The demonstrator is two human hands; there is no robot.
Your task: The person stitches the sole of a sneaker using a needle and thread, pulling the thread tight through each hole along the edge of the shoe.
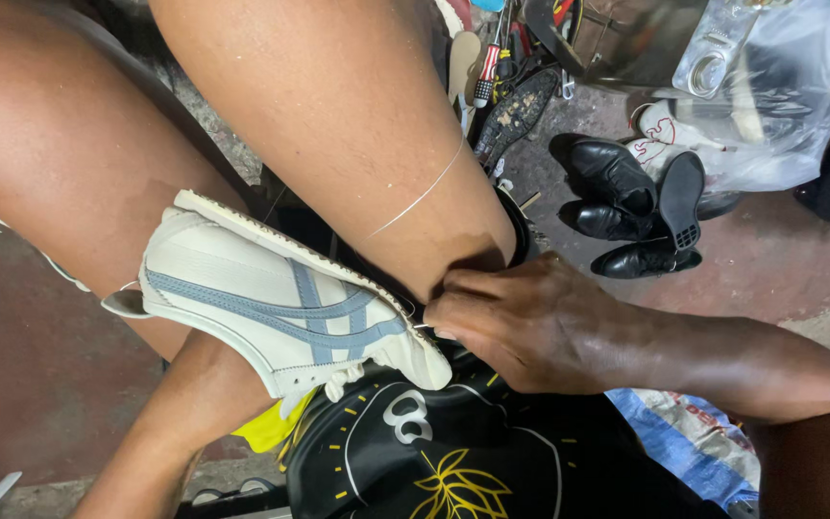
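We are stitching the sole edge of the cream sneaker (280,312), by our reading, and the stitch is being drawn through. Our right hand (521,327) has its grip closed at the toe, fingertips pinched on something too small to make out (a needle or the thread, probably). A pale thread (420,197) runs up and away from the grip, across the knee. The shoe lies wedged between the knees, just left of the grip. Our left forearm passes under it; whether that hand is closed, we cannot tell. Next calls for a steady pull.
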